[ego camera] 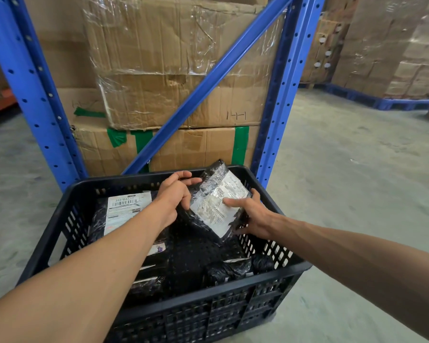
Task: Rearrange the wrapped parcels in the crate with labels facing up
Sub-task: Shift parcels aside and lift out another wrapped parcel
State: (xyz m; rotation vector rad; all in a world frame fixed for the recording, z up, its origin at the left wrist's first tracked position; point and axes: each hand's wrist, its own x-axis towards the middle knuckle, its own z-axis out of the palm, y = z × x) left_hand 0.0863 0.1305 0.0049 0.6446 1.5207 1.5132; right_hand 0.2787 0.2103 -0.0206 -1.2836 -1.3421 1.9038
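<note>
A black perforated plastic crate stands on the floor in front of me. Both hands hold one black wrapped parcel above the crate's far right part, tilted, its white label facing up toward me. My left hand grips its left edge. My right hand holds its lower right edge, thumb on the label. A second parcel with a white label lies label up at the far left of the crate. More black parcels lie at the near right, and others near left are partly hidden by my forearm.
Blue steel racking with a diagonal brace rises right behind the crate, holding large taped cardboard boxes. Grey concrete floor spreads to the right. More stacked cartons on blue pallets stand at the far right.
</note>
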